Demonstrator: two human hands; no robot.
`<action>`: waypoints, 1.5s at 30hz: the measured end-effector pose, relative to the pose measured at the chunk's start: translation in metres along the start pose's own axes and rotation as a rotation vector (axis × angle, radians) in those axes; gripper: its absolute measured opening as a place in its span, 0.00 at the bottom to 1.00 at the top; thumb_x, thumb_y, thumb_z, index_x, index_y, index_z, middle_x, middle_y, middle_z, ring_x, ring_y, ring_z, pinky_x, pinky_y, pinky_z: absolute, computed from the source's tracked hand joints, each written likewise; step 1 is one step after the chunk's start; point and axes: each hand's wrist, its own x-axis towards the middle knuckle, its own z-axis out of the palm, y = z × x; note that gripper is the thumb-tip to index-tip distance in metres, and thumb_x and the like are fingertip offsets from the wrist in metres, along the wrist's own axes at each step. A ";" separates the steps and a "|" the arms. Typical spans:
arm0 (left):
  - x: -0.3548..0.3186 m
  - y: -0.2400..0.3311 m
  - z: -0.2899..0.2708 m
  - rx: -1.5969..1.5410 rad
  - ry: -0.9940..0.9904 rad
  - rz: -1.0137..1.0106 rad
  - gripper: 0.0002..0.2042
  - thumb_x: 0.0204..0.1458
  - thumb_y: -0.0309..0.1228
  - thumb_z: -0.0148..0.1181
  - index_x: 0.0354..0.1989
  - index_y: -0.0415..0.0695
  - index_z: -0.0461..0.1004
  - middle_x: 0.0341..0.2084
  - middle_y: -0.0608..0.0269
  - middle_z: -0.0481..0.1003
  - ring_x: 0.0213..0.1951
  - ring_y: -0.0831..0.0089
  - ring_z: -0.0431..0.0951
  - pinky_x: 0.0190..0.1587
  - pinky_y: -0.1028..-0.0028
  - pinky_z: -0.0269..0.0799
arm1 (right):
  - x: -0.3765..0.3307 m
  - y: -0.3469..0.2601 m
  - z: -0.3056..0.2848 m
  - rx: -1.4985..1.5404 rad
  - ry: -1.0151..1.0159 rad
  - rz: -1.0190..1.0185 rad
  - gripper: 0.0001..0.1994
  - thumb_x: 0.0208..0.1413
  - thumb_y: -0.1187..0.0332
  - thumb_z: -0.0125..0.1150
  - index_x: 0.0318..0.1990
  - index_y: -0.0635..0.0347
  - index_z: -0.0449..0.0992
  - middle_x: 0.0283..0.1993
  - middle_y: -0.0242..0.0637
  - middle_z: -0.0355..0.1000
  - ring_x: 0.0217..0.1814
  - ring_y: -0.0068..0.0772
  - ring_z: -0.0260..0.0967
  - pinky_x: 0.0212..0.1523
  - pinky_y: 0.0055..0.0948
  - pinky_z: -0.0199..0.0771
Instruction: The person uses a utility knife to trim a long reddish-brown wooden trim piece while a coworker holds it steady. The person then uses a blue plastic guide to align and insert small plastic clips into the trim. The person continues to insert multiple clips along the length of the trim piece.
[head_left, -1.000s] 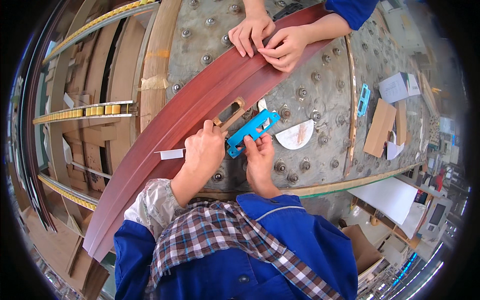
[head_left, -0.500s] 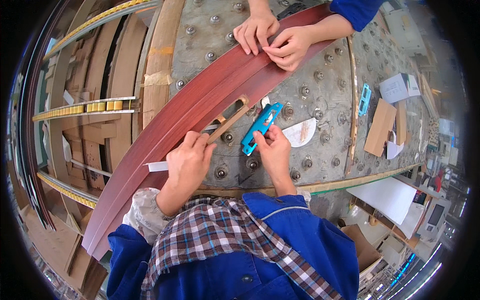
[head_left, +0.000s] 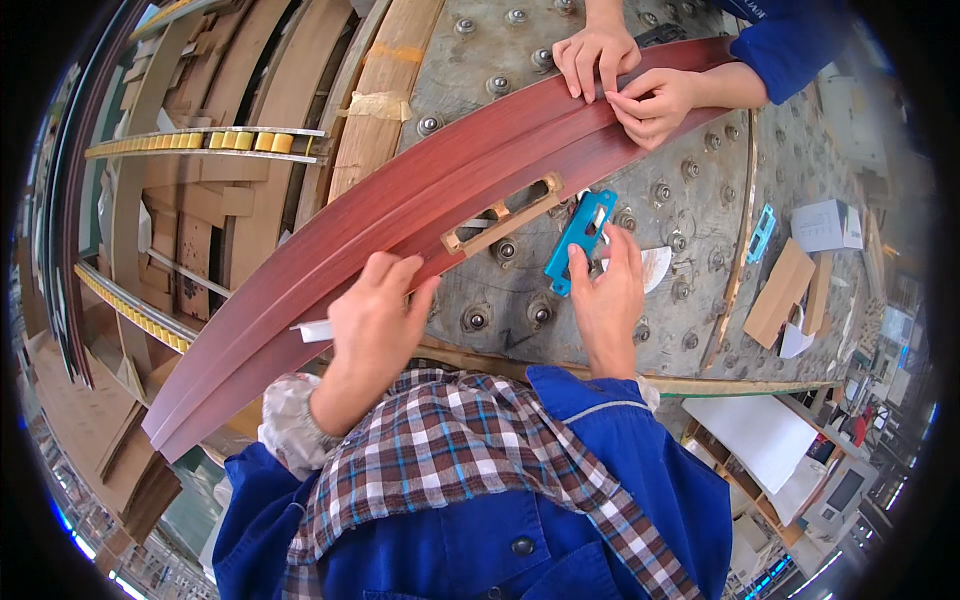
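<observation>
A long red-brown wood-grain board (head_left: 400,200) lies aslant on the table, with a slot-like cutout (head_left: 500,212) of bare wood in its near edge. At that near edge, left of the cutout, is my left hand (head_left: 375,310), its fingers half curled and the thumb apart, with nothing visible between them. My right hand (head_left: 610,300) grips a blue rectangular plate with cut-outs (head_left: 580,245) between thumb and fingers, just right of the cutout. Across the board, a co-worker's two hands (head_left: 625,85) press their fingertips together over its far part.
Ball rollers (head_left: 475,318) stud the grey metal table top. A white rounded piece (head_left: 655,268) lies behind my right hand. Farther right are a second blue plate (head_left: 760,235), a white box (head_left: 828,225) and cardboard (head_left: 780,292). A rack with yellow rollers (head_left: 235,141) stands left.
My left hand has drawn back from the cutout's end, and its thumb and index finger have parted. The right hand still holds the blue plate. The whole view has shifted.
</observation>
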 end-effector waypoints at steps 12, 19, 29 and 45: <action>0.013 -0.009 0.056 0.118 0.009 0.229 0.09 0.51 0.33 0.64 0.37 0.43 0.76 0.31 0.63 0.66 0.26 0.66 0.77 0.26 0.68 0.73 | -0.022 -0.043 0.055 1.069 -0.568 0.340 0.11 0.61 0.65 0.60 0.39 0.66 0.78 0.30 0.34 0.77 0.23 0.18 0.69 0.23 0.21 0.70; 0.018 -0.016 0.052 0.030 -0.053 0.269 0.07 0.52 0.31 0.62 0.36 0.43 0.75 0.31 0.63 0.68 0.26 0.65 0.78 0.26 0.67 0.74 | -0.024 -0.056 0.060 1.165 -0.638 0.507 0.13 0.65 0.62 0.56 0.34 0.63 0.76 0.27 0.30 0.75 0.20 0.14 0.64 0.18 0.16 0.62; 0.015 -0.011 0.046 0.063 -0.085 0.203 0.11 0.50 0.34 0.65 0.39 0.44 0.76 0.33 0.65 0.68 0.26 0.64 0.77 0.24 0.67 0.73 | -0.021 -0.034 0.033 0.384 -0.089 -0.009 0.15 0.54 0.65 0.66 0.45 0.64 0.74 0.34 0.41 0.75 0.34 0.42 0.71 0.38 0.37 0.72; -0.011 -0.056 0.001 0.748 -0.334 0.149 0.51 0.31 0.36 0.75 0.66 0.32 0.54 0.60 0.35 0.60 0.29 0.60 0.80 0.30 0.69 0.78 | -0.021 0.024 0.041 0.556 0.137 0.352 0.12 0.56 0.73 0.63 0.47 0.66 0.74 0.34 0.38 0.74 0.33 0.27 0.72 0.36 0.28 0.72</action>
